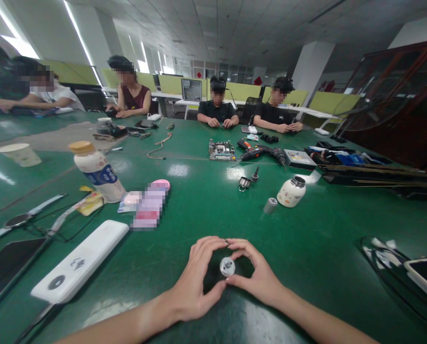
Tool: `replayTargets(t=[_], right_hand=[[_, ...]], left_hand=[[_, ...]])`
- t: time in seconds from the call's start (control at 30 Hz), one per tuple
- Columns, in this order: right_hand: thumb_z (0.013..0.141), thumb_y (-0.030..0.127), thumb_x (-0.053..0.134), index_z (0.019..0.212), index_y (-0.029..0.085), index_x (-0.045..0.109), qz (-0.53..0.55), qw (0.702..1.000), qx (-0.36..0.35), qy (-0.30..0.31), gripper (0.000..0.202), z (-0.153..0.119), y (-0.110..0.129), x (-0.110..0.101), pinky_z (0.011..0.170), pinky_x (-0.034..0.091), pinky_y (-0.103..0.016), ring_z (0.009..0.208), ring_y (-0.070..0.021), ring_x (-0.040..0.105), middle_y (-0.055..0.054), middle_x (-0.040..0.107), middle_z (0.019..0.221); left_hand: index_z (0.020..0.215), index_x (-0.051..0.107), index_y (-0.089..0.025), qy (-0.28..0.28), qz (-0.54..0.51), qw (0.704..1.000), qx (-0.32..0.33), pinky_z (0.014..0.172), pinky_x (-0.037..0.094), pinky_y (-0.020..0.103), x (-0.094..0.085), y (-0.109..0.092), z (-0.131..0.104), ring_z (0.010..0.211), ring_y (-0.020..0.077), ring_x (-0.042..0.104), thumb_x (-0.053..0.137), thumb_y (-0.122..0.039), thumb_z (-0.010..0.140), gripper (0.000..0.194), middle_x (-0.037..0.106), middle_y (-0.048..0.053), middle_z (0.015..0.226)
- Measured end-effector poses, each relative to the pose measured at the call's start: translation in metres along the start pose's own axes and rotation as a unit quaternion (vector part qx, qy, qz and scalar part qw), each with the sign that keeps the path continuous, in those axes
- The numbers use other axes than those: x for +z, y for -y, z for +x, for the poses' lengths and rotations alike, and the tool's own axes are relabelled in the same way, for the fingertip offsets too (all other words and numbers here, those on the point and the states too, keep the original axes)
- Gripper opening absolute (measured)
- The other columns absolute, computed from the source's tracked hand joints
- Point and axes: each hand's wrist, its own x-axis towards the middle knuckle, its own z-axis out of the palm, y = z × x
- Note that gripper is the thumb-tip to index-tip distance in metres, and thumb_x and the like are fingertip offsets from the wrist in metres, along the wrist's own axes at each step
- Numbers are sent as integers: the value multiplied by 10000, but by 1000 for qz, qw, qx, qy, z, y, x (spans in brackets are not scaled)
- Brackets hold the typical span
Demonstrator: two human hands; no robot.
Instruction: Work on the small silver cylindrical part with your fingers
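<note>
A small round metal part with a stub in its middle, looking like a small electric motor (227, 266), sits between my hands, its end face turned up. My left hand (199, 274) curves around its left side, thumb and fingers apart. On the other side my right hand (258, 274) curves likewise, its thumb tip close below the part. The fingertips of both hands meet beyond it and the thumbs nearly meet in front. Neither hand visibly squeezes the part; whether the right thumb touches it I cannot tell. Farther off stands a similar metal cylinder (270, 205).
Ahead are a white jar (291, 192), a metal strainer-like piece (244, 182), a circuit board (222, 150) and power drills (261, 152). To the left lie a white power bank (80, 260) and a bottle (96, 172). Cables and a phone (426, 277) lie right. Several people sit opposite.
</note>
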Motion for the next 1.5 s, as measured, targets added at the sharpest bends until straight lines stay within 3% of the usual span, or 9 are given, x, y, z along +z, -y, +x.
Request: replayTargets(t=[0.2, 0.47, 0.67, 0.77, 0.87, 1.07, 1.27, 1.37, 1.5], right_hand=[[728, 303, 820, 1050, 232, 689, -60, 997, 34, 47, 355, 0, 5, 1, 838, 525, -363, 930, -230, 689, -44, 746, 999], [739, 294, 813, 1045, 246, 698, -101, 993, 17, 53, 331, -1, 2, 3, 824, 510, -355, 924, -225, 678, -34, 746, 1004], [720, 300, 834, 1073, 255, 690, -117, 991, 21, 54, 384, -2, 2, 2, 803, 492, -353, 904, -230, 663, -33, 731, 983], [728, 298, 828, 1079, 258, 684, -116, 991, 29, 62, 382, -1, 5, 1, 820, 483, -361, 902, -231, 654, -32, 726, 981], [737, 298, 820, 1087, 263, 679, -113, 991, 34, 69, 378, -1, 8, 0, 834, 477, -366, 907, -228, 648, -29, 719, 985], [743, 291, 813, 1098, 258, 671, -116, 990, 36, 72, 384, -2, 7, 0, 843, 472, -363, 921, -227, 640, -30, 712, 1004], [736, 314, 822, 1084, 240, 672, -113, 991, 26, 68, 386, -1, 4, 2, 821, 460, -344, 911, -219, 635, -28, 721, 999], [743, 311, 816, 1070, 241, 676, -114, 991, 17, 65, 362, -1, 4, 2, 793, 456, -329, 890, -211, 631, -21, 721, 979], [762, 287, 800, 1081, 255, 671, -112, 991, 12, 69, 345, -1, 6, 3, 797, 453, -324, 894, -202, 630, -8, 720, 988]], left_hand=[[1081, 662, -267, -13, -5, 1000, -9, 1042, 392, 473, -2, -3, 2, 1226, 277, 450, 570, -212, 886, 223, 570, 79, 1251], [982, 747, -285, -50, -19, 998, -16, 1001, 427, 459, 3, 0, 9, 1154, 263, 483, 636, -224, 884, 160, 636, 67, 1127], [982, 751, -284, -125, 32, 992, -14, 975, 426, 456, 3, 5, 6, 1120, 263, 487, 619, -243, 916, 154, 668, 58, 1041], [977, 778, -347, -144, 134, 978, -69, 969, 379, 547, 3, 15, 6, 1170, 321, 438, 662, -271, 887, 165, 640, 64, 1156], [917, 795, -398, -102, 224, 961, -129, 920, 347, 615, 5, 23, 8, 1223, 387, 375, 732, -312, 830, 138, 560, 63, 1330], [942, 787, -410, -88, 255, 954, -130, 914, 333, 614, 6, 28, 7, 1248, 399, 358, 717, -326, 844, 147, 524, 61, 1379], [990, 741, -286, -172, 109, 979, -11, 950, 407, 458, 3, 20, 8, 1112, 265, 448, 610, -250, 930, 149, 616, 61, 1099], [977, 727, -289, -149, 66, 985, 60, 941, 415, 398, 4, 13, 7, 1096, 242, 440, 635, -242, 918, 119, 602, 48, 1071], [978, 731, -302, -119, 60, 988, 74, 948, 406, 401, 4, 9, 7, 1110, 250, 417, 661, -220, 898, 135, 590, 51, 1089]])
